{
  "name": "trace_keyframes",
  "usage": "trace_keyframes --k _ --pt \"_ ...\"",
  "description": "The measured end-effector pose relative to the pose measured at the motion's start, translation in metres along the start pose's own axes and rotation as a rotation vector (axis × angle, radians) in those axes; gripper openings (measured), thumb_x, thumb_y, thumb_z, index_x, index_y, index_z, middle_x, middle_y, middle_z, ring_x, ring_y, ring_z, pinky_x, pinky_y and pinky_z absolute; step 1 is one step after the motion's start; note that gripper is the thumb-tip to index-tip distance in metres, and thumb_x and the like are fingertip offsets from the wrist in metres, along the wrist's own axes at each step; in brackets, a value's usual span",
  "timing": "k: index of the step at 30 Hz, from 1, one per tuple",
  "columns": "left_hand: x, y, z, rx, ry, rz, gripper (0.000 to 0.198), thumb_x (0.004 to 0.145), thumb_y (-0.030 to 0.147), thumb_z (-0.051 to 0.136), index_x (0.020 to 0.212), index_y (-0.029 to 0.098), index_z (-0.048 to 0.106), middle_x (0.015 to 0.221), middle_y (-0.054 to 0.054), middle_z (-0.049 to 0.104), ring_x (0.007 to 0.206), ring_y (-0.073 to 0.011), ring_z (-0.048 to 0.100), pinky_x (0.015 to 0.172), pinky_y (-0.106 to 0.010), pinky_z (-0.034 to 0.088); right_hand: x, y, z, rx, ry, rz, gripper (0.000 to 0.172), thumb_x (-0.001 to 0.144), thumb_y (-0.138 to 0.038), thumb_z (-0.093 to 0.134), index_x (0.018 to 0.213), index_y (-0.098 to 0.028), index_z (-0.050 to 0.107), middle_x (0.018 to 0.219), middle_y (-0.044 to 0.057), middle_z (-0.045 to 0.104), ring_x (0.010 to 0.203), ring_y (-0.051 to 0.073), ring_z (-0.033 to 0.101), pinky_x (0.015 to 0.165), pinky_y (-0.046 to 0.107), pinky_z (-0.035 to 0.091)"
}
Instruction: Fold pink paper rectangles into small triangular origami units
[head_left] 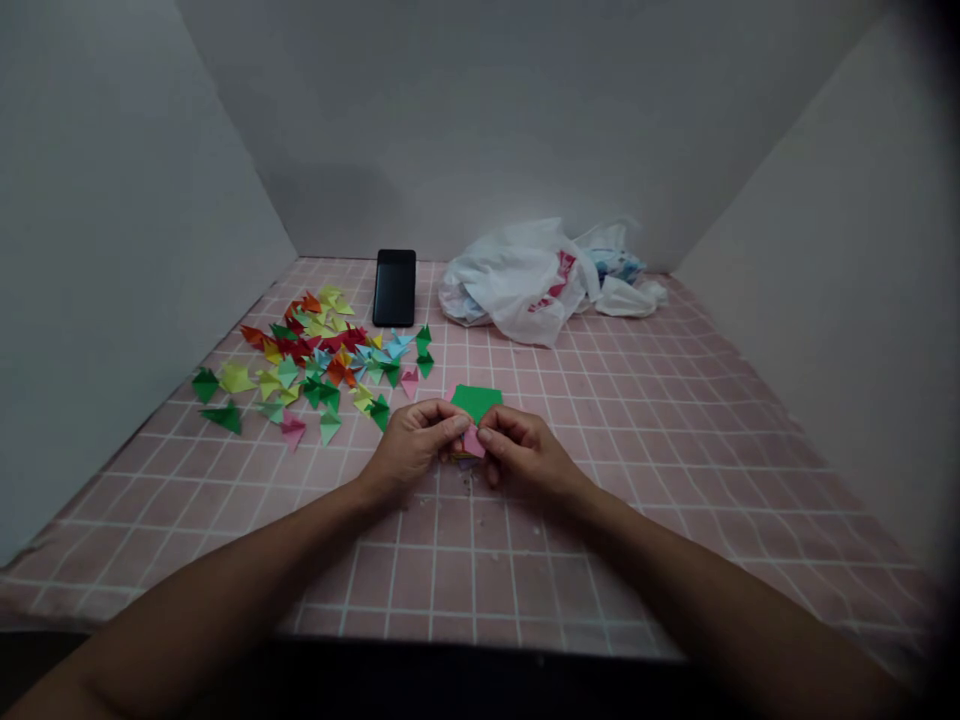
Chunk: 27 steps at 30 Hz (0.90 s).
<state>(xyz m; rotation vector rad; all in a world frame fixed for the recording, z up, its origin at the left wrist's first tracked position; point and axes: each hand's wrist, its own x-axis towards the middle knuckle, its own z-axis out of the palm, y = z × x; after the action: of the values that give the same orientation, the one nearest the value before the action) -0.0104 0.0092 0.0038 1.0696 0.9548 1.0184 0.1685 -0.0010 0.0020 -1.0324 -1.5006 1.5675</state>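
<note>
Between my two hands is a small pink piece of folded paper (472, 442). My left hand (418, 440) pinches it from the left, thumb and forefinger together. From the other side my right hand (525, 448) grips its right edge with thumb and fingertips. Just behind the fingers lies a green sheet of paper (478, 401), seemingly on top of a small stack with pink and other colours at its edges. My fingers hide part of the stack and the exact folds of the pink paper.
Many folded paper figures (322, 360) in several colours spread over the left of the pink checked cloth (637, 480). A black phone (394, 288) lies behind them. White plastic bags (517, 275) rest near the back wall. Small scraps dot the cloth before my hands.
</note>
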Motion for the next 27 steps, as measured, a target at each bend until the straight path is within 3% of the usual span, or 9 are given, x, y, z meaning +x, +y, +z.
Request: trace_keyframes --k 5,12,19,27 --pt "0.0 0.002 0.0 0.049 0.004 0.032 0.024 0.077 0.035 0.076 0.07 0.014 0.067 0.058 0.003 0.057 0.053 -0.0074 0.046 0.053 -0.021 0.035 0.0 0.002 0.003 0.066 0.041 0.021 0.028 0.087 -0.044 0.065 0.078 -0.021 0.054 0.054 -0.005 0.056 0.044 0.01 0.047 0.045 0.023 0.035" --pt "0.002 0.0 -0.001 0.031 0.0 0.004 0.024 0.075 0.035 0.077 0.071 0.014 0.067 0.058 0.003 0.059 0.052 -0.0081 0.048 0.053 -0.022 0.037 0.001 0.004 0.003 0.088 -0.034 0.081 0.034 0.086 -0.05 0.068 0.074 -0.02 0.054 0.054 -0.004 0.056 0.045 0.009 0.048 0.044 0.023 0.033" --pt "0.005 -0.008 -0.002 0.005 -0.073 -0.059 0.026 0.074 0.037 0.079 0.071 0.015 0.067 0.066 -0.001 0.065 0.058 -0.0102 0.054 0.058 -0.023 0.042 0.001 0.0 0.002 -0.09 0.057 -0.021 0.032 0.086 -0.043 0.068 0.069 -0.02 0.053 0.057 -0.004 0.051 0.049 0.008 0.044 0.046 0.024 0.031" --pt "0.001 -0.002 0.002 -0.118 -0.022 -0.003 0.024 0.073 0.032 0.079 0.068 0.015 0.063 0.061 0.003 0.061 0.054 -0.008 0.051 0.056 -0.022 0.04 0.001 0.009 0.005 0.157 0.009 0.088 0.033 0.083 -0.049 0.072 0.078 -0.019 0.06 0.055 -0.004 0.058 0.043 0.008 0.049 0.043 0.022 0.036"
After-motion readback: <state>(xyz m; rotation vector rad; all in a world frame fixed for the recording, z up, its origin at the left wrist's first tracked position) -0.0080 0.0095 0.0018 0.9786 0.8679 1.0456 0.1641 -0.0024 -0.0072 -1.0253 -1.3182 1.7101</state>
